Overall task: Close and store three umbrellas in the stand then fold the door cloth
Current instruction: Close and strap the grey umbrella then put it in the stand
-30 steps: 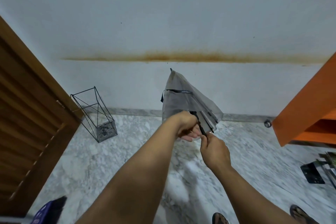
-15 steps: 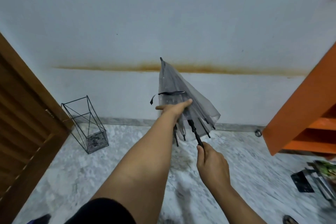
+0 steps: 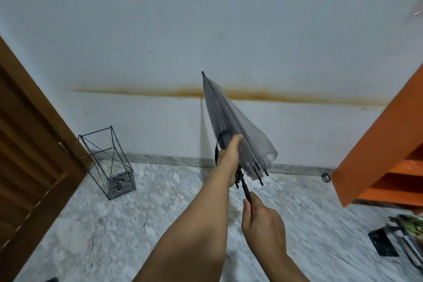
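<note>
A grey umbrella [image 3: 231,126] points tip-up in front of the wall, its canopy collapsed into a loose cone with black rib tips hanging at the bottom. My left hand [image 3: 229,158] wraps around the lower canopy beside its black strap. My right hand [image 3: 263,222] grips the black handle shaft below the canopy. The black wire umbrella stand [image 3: 107,162] sits on the marble floor to the left, leaning, with no umbrella in it. No door cloth is in view.
A brown louvred door [image 3: 27,149] fills the left edge. An orange shelf unit [image 3: 384,158] juts in at the right, with dark flat items [image 3: 389,240] on the floor below it. A white wall with a rusty stain stands ahead.
The umbrella canopy has been gathered narrower and raised more upright. My left hand moved from flat against the fabric to wrapped around it. The view tilted upward.
</note>
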